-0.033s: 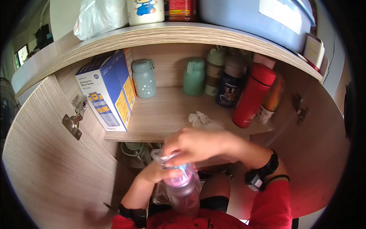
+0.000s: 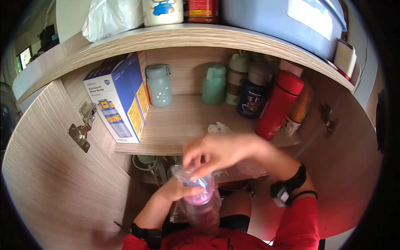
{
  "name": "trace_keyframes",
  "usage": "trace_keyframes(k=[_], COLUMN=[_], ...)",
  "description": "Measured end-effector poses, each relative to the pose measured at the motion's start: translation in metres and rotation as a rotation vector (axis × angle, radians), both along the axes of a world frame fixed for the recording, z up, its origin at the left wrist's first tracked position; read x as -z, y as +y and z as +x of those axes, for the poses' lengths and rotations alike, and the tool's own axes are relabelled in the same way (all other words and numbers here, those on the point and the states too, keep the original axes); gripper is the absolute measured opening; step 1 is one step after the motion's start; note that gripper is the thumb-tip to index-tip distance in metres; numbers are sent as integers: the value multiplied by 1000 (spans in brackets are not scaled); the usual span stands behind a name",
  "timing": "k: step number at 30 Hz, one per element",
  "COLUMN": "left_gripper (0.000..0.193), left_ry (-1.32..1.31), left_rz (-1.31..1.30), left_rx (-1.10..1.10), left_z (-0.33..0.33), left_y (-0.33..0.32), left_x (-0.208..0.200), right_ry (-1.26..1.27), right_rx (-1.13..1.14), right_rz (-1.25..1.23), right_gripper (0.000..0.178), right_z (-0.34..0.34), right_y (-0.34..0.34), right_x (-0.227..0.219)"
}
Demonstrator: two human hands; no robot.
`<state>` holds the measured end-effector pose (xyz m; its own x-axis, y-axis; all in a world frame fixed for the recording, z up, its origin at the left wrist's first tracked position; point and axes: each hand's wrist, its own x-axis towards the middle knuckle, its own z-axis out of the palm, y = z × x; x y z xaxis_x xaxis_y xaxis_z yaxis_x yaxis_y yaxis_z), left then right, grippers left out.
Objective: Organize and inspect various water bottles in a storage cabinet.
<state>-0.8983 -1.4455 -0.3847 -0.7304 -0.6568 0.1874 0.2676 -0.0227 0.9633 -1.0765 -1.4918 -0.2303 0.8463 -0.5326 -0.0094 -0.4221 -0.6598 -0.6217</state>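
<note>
A pinkish bottle (image 2: 200, 210) with a pink and pale blue top stands upright in front of my body, wrapped in a loose clear plastic bag (image 2: 178, 171). My left hand (image 2: 177, 189) is closed around its upper part, thumb across the front. Above the top, my right hand (image 2: 218, 152) reaches in with curled fingers, its thumb and fingertips at the gathered plastic. That hand is slightly smeared by motion. A crumpled white piece of plastic or tissue (image 2: 218, 128) lies on the cabinet shelf (image 2: 179, 121) just beyond it.
On the shelf stand a blue-and-white box (image 2: 112, 104), a speckled pale blue bottle (image 2: 159, 87), a green bottle (image 2: 213, 85), a dark blue bottle (image 2: 253, 91) and a leaning red flask (image 2: 279, 104). Cabinet doors (image 2: 62, 166) stand open on both sides. A blue bin (image 2: 271, 21) sits above.
My right hand has lifted slightly and moved a little right, its fingers spread somewhat more. My left hand and the wrapped bottle have shifted slightly right in the picture.
</note>
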Motion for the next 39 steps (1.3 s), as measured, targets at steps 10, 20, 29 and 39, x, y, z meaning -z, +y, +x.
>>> trace_keyframes(k=[10,20,29,39], left_gripper=[19,12,9,57], left_ry=[-81,43,194,388], left_rz=[-570,-320,-550,19], left_rx=[-264,-388,-418,-604], left_z=[1,23,7,16], left_y=[1,-7,1,5], left_x=[-4,28,14,17], right_ry=[475,-213,-961,-663], right_rx=[1176,567,536,257], right_rz=[-679,-308,410,-135], right_gripper=[79,67,34,53], right_z=[-7,-43,-26,-15], right_y=[-129,-106,-64,-13], right_x=[-35,-50,-24,-5])
